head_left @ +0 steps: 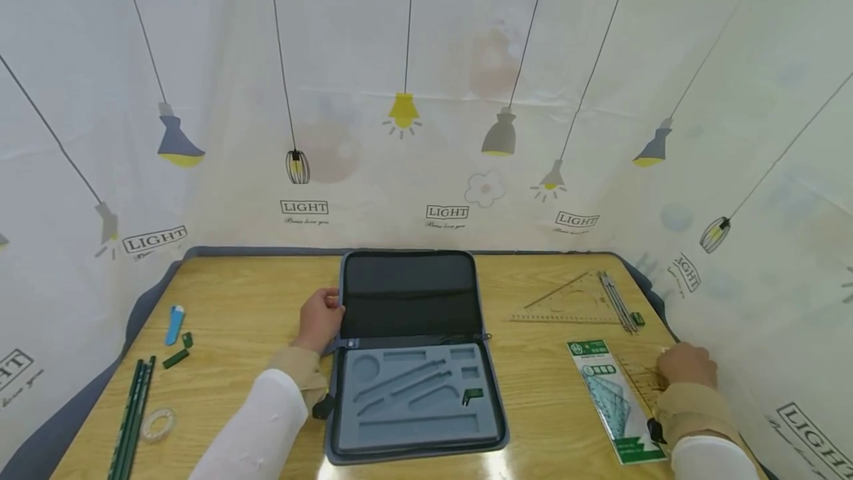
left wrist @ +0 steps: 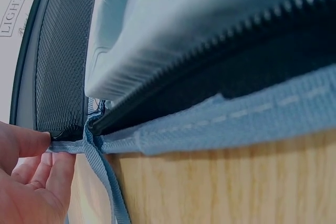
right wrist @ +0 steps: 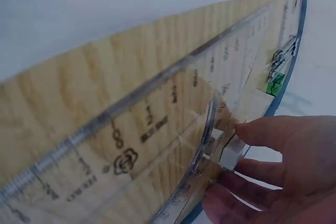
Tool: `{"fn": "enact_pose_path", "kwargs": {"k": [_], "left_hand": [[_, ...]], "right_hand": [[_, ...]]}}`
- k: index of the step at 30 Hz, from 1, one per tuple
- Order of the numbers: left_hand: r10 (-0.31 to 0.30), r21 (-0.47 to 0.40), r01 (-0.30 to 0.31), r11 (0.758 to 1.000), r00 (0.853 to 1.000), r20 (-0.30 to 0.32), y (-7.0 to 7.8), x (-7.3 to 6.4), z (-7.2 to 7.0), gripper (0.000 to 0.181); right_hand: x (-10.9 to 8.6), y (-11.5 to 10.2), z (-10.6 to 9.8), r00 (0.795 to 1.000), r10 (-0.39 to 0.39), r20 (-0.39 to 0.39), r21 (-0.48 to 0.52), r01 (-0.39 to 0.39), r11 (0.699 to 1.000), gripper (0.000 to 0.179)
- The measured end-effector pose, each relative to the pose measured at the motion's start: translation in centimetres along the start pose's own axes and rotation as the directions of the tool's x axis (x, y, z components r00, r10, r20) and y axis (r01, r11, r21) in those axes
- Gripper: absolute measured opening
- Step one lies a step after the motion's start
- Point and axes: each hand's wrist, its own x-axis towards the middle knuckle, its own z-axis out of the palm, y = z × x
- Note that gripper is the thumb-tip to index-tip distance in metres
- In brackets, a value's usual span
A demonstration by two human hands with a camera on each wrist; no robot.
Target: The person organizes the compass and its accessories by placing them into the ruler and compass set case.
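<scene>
A blue zippered case (head_left: 330, 421) lies unfolded in the middle of the table, its lid with black mesh leaning toward the back wall. My left hand (head_left: 320, 321) pinches the left edge of that lid (left wrist: 62, 147) between thumb and fingers. In the case's lower half is a grey-blue molded insert (head_left: 413, 407) with shaped recesses; a small dark green piece (head_left: 472, 395) sits at its right side. At the table's right edge my right hand (head_left: 689, 365) pinches a clear set square (right wrist: 173, 95) by one side. Its printed scale and curved inner cutout show in the right wrist view.
On the right are a green-and-white ruler packet (head_left: 613, 398), another clear set square (head_left: 566, 318), slim silver tools (head_left: 618, 302) and a green block (head_left: 637, 318). On the left lie dark green pencils (head_left: 131, 421), a tape roll (head_left: 158, 425), green pieces (head_left: 176, 358) and a blue object (head_left: 175, 324).
</scene>
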Motion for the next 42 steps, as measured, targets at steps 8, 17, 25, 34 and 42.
{"fn": "enact_pose_path", "kwargs": {"k": [8, 17, 25, 34, 42], "left_hand": [[0.008, -0.004, -0.008, 1.0, 1.0, -0.006, 0.2, -0.1, -0.1, 0.034], [0.006, 0.008, -0.006, 1.0, 1.0, -0.012, 0.2, -0.1, 0.0, 0.034], [0.004, 0.022, -0.003, 1.0, 1.0, -0.01, 0.2, 0.0, 0.0, 0.034], [0.009, 0.02, -0.009, 1.0, 1.0, 0.0, 0.2, -0.1, -0.1, 0.034], [0.007, 0.005, -0.007, 1.0, 1.0, 0.007, 0.3, -0.2, -0.1, 0.034]], "right_hand": [[0.1, 0.0, -0.1, 0.999, -0.002, -0.032, 0.036, 0.003, 0.999, 0.032], [0.5, -0.2, 0.2, 0.997, 0.025, -0.066, 0.086, -0.019, 0.996, 0.027], [1.0, -1.2, 0.4, 0.994, -0.049, -0.097, 0.067, 0.056, 0.996, 0.023], [1.6, -4.3, 1.4, 0.956, -0.227, -0.186, 0.091, 0.246, 0.965, 0.025], [0.5, -8.0, 1.4, 0.95, -0.289, -0.121, 0.124, 0.303, 0.945, 0.018]]}}
